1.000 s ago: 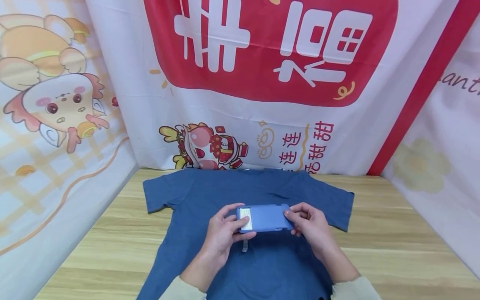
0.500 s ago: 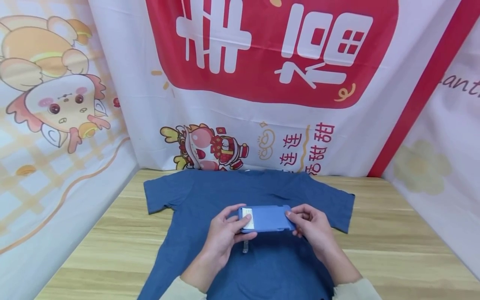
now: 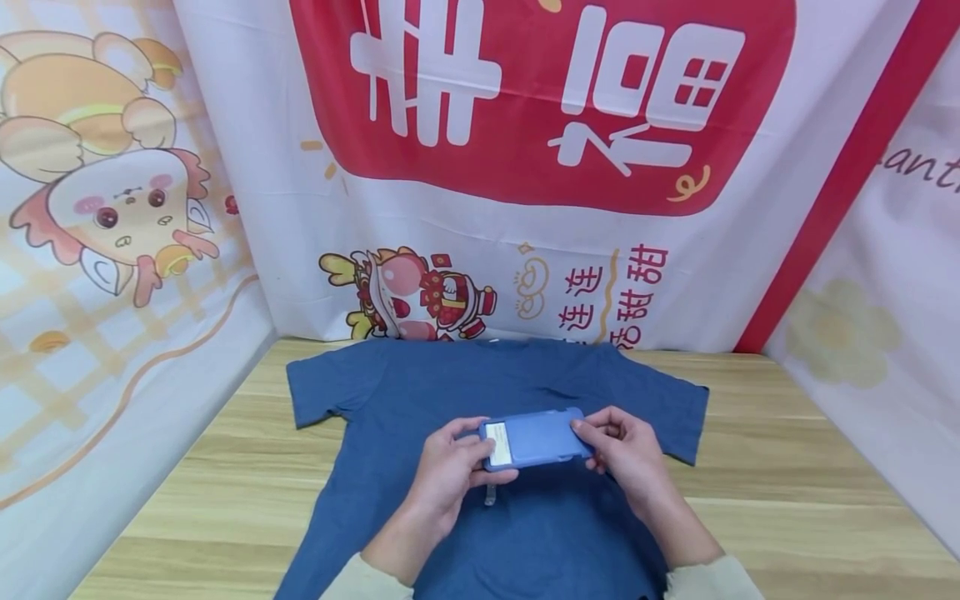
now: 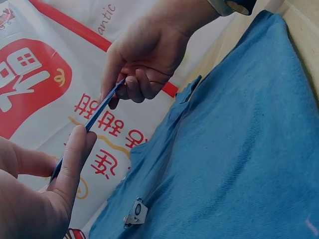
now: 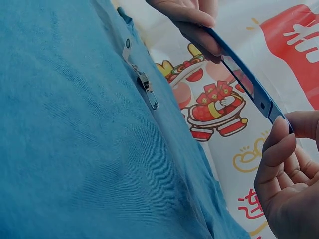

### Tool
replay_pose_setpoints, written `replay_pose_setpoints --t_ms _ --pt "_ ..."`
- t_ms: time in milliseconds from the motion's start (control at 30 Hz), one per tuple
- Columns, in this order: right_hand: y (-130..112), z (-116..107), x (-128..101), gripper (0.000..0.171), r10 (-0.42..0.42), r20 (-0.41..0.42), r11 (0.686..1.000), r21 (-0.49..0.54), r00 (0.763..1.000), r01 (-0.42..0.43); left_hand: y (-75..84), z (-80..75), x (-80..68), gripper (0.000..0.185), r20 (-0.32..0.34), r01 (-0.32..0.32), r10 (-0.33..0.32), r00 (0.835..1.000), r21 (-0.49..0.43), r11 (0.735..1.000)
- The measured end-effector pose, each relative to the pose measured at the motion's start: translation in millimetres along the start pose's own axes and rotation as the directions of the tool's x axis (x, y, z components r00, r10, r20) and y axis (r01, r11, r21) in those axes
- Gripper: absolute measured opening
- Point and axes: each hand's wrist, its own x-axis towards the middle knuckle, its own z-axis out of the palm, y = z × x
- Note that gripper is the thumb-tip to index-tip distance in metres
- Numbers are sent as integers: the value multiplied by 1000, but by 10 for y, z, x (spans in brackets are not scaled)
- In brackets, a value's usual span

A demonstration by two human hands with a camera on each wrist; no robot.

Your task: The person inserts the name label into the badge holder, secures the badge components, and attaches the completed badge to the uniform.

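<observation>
A flat blue card holder (image 3: 546,437) with a white printed strip (image 3: 498,443) at its left end is held level above the shirt in the head view. My left hand (image 3: 444,468) grips that left end, thumb on the face and fingers at the edges. At the opposite end, my right hand (image 3: 628,454) pinches a corner between thumb and curled fingers. Both wrist views show the holder nearly edge-on. Below it, a small metal badge clip (image 5: 144,82) with a short strap lies on the blue T-shirt (image 3: 465,375), apart from both hands.
The T-shirt lies spread with its sleeves out on a wooden table (image 3: 780,467). Printed white cloth (image 3: 247,167) hangs behind the table and along both sides. A dark band (image 4: 239,6) circles one wrist in the left wrist view.
The holder's left end has dipped slightly and shifted a little right, so the holder tilts. My left thumb has moved toward its edge. The right hand has barely moved.
</observation>
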Motion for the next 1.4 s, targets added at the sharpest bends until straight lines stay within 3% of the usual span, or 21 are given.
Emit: replay_pose_setpoints --t_ms 167,300,433,600,900,1167,1400 --pt "-14 52 -31 26 -3 -20 1000 -14 1000 3 -8 9 -3 49 2 11 -11 1000 2 1000" --pt "-31 120 -78 23 -73 -65 991 -115 995 66 -11 9 -2 48 1 19 -19 1000 0 1000" --pt "-43 181 -120 20 -186 -97 953 -259 978 156 -17 5 -4 47 4 25 -25 1000 -11 1000" --pt "-61 218 -149 18 -250 -100 918 -340 963 203 -15 4 -6 46 4 21 -21 1000 -32 999" --pt "-44 224 -139 19 -211 -107 936 -308 972 169 -29 11 0 47 41 18 -15 999 -73 997" --pt "-25 264 -151 17 -246 -115 930 -308 963 201 -60 30 11 47 31 39 -35 999 -107 994" --pt "-9 229 -135 18 -260 -135 929 -307 956 209 -64 34 27 50 70 43 -34 997 -137 990"
